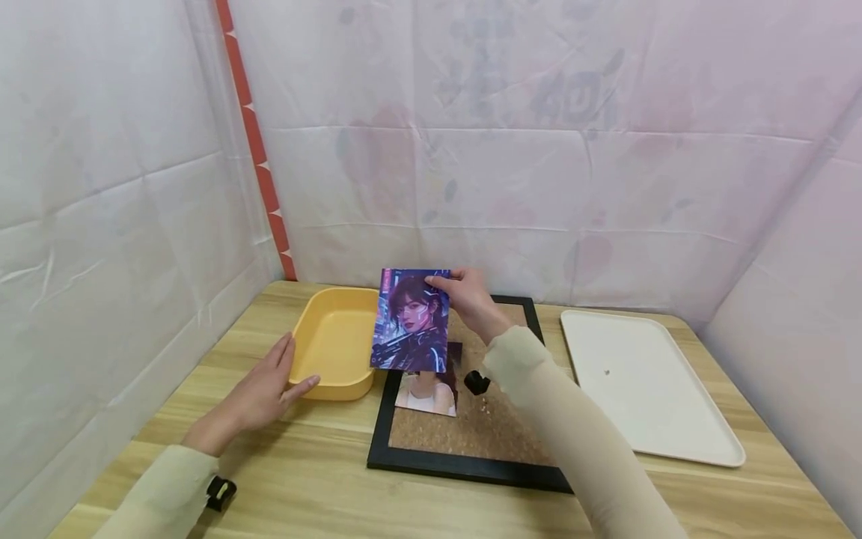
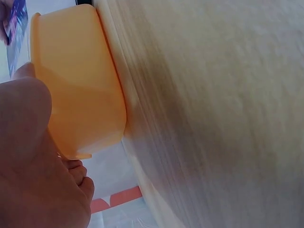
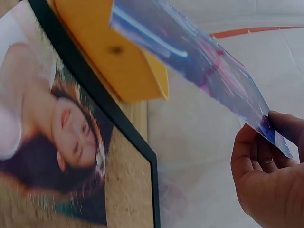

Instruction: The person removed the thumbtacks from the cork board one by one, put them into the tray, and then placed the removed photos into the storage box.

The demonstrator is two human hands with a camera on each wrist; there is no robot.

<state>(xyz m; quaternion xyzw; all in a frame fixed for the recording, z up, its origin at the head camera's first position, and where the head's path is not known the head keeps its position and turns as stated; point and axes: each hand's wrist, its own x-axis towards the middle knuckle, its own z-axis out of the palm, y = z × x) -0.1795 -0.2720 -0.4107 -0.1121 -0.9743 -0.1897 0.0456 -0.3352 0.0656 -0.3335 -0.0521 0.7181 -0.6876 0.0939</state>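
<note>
My right hand [image 1: 471, 296] pinches a glossy picture card [image 1: 411, 322] by its upper right corner, thumb in front and fingers behind. The card shows a dark-haired figure in blue and purple. It hangs over a black-framed cork board [image 1: 498, 434] and beside a yellow plastic bin [image 1: 337, 344]. A photo print [image 1: 427, 394] of a person in a white top lies on the cork, partly hidden by the card. My left hand [image 1: 263, 385] holds the bin's near left corner, thumb at the rim [image 2: 34, 42] and fingers [image 2: 78, 175] round the outer left side.
A white tray [image 1: 660, 382] with a small dark speck lies right of the cork board. Small light bits [image 1: 486, 406] lie on the cork. The wooden table [image 1: 323, 479] is bounded by white sheet walls [image 1: 498, 187], with a red strip [image 1: 252, 135] at the left corner.
</note>
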